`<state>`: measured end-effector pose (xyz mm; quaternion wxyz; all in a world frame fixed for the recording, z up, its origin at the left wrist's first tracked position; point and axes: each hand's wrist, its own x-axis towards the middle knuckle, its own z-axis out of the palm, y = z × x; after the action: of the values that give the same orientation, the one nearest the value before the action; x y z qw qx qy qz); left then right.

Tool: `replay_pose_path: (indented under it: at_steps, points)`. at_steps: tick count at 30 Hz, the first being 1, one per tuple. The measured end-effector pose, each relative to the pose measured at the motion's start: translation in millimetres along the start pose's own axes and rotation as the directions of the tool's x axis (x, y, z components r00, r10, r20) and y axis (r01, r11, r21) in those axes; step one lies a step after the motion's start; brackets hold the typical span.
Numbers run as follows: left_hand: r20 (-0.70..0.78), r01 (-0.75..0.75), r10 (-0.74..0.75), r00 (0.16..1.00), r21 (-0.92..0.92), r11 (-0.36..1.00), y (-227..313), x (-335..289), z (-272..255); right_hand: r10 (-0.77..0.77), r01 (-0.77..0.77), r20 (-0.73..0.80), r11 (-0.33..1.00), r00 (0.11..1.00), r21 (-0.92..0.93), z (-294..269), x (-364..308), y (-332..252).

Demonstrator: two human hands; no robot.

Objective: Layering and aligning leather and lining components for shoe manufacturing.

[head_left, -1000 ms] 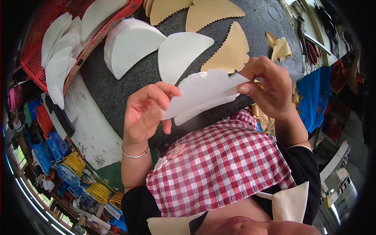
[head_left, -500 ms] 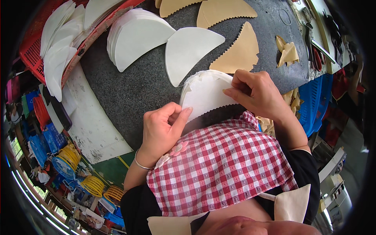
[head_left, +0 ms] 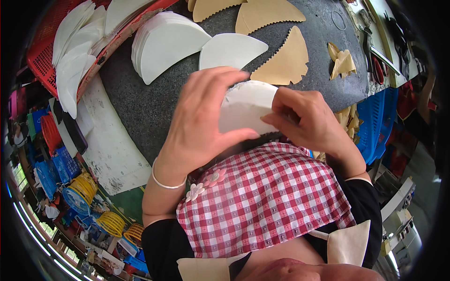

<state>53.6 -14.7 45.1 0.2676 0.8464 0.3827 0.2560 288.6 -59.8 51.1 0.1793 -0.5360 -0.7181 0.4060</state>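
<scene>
My right hand (head_left: 304, 114) pinches the right side of a white, curved cut piece (head_left: 248, 105) between thumb and bent fingers. My left hand (head_left: 201, 112) is over the piece's left side, its thumb stretched across the front and its fingers reaching past the top edge. Thumb and fingers are apart, slightly blurred; whether they touch the piece I cannot tell. Just beyond lies a smooth white crescent-like piece (head_left: 229, 50), partly covered by my left hand. Right of it rests a tan piece (head_left: 283, 58) with a zigzag edge.
A stack of white pieces (head_left: 168, 44) stands at the far left, beside a red basket (head_left: 42, 63) holding more. Another tan piece (head_left: 267, 16) lies at the back. Crumpled tan scraps (head_left: 344, 64) and red-handled scissors (head_left: 378, 70) are to the right, above a blue basket (head_left: 375, 122).
My left hand has let go of the piece's lower left edge, opened, and moved up and forward over it. My right hand keeps its pinch and has shifted slightly left.
</scene>
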Motion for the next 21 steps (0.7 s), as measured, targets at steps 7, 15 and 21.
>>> replay_pose_path:
  at_steps: [7, 15, 21]
  points:
    - [0.413, 0.141, 0.040, 0.910, -0.399, 0.906, -6.3, 16.0, -41.6, 0.253, -0.015, -0.317, 0.803, 0.914, 0.596, -20.8, -20.4, 8.2]
    - [0.073, -0.163, 0.240, 0.968, -0.542, 0.824, -17.2, 1.4, -6.7, 0.090, -0.080, 0.018, 0.761, 0.996, 0.644, -2.3, -5.8, 32.6]
    - [0.163, -0.175, 0.235, 0.958, -0.315, 0.933, -51.7, -9.6, 32.8, -0.363, 0.279, -0.139, 0.867, 0.921, -0.412, -11.6, 25.8, 73.3]
